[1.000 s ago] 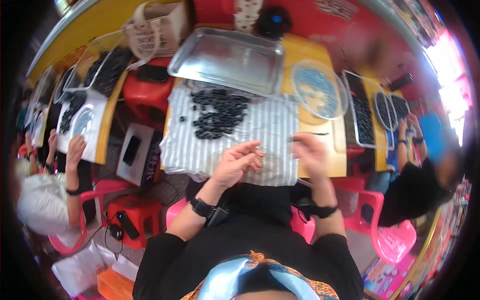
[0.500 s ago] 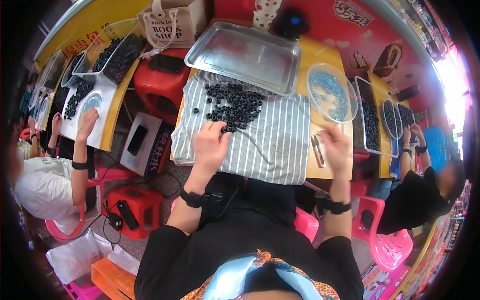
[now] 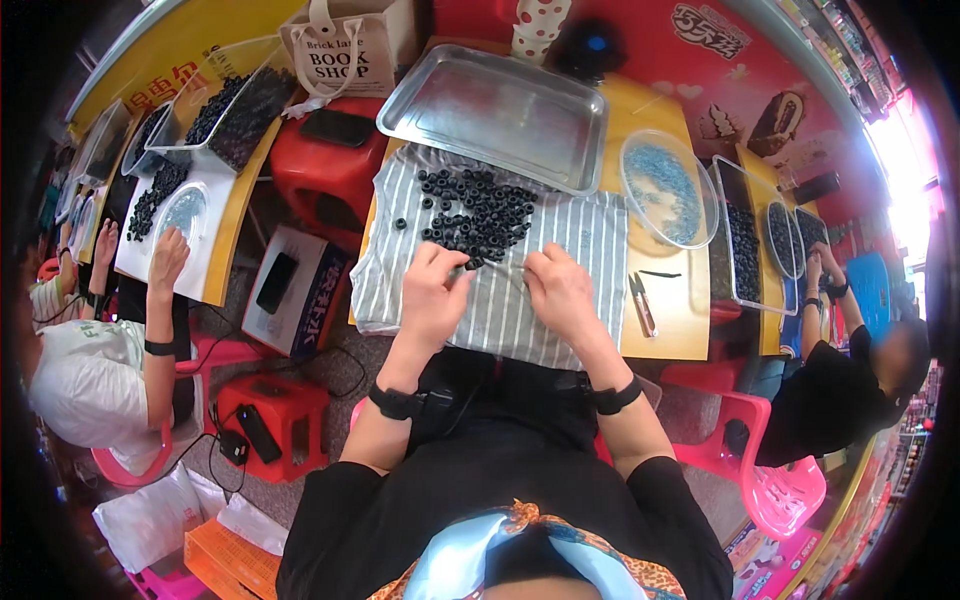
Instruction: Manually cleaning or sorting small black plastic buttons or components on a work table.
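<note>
A loose pile of small black ring-shaped parts (image 3: pixel 485 212) lies on a grey-and-white striped cloth (image 3: pixel 575 225). At the near edge of that pile, my left hand (image 3: pixel 432 290) is closed, thumb and forefinger pinching a black ring-shaped part (image 3: pixel 472 265). My right hand (image 3: pixel 562 292) hovers over the cloth just to the right, its fingers pinched together; what they hold, if anything, is too small to make out. On the yellow table (image 3: pixel 690 330), right of the cloth, lie a slim two-legged tool (image 3: pixel 643 304) like snips and a thin dark stick-like piece (image 3: pixel 660 274).
A metal tray (image 3: pixel 500 115) rests across the cloth's far edge. Beyond the tools stands a round clear tub (image 3: pixel 625 180) of small pale-blue pieces. Left of the table are a red stool (image 3: pixel 310 175) with a phone and a box (image 3: pixel 300 290). Other people work at both side tables.
My right hand has moved left from beside the two-legged tool to over the cloth, near my left hand. The thin dark piece is now visible on the table. My left hand stays by the pile.
</note>
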Motion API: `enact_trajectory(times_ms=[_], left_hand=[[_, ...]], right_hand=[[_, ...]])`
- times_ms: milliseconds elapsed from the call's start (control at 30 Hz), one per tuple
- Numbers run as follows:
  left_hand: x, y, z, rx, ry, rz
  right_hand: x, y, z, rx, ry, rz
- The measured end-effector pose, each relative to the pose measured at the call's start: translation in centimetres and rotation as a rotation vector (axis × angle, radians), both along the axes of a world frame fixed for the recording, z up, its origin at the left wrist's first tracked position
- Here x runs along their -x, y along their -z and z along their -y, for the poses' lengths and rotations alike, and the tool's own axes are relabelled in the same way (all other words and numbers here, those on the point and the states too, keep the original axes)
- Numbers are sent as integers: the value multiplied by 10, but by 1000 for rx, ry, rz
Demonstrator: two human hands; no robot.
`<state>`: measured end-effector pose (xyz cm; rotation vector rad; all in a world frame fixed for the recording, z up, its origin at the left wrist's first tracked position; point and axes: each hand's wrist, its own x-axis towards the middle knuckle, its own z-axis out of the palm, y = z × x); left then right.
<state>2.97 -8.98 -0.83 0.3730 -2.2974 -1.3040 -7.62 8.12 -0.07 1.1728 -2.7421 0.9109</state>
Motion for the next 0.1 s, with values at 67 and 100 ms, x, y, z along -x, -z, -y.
enact_trajectory(times_ms=[67,100], left_hand=[[-1,11,0,-470,163,-61],[-2,21,0,-708,243,-90]], right_hand=[[0,1,-8,172,-26,183],[0,1,-10,169,-23,185]])
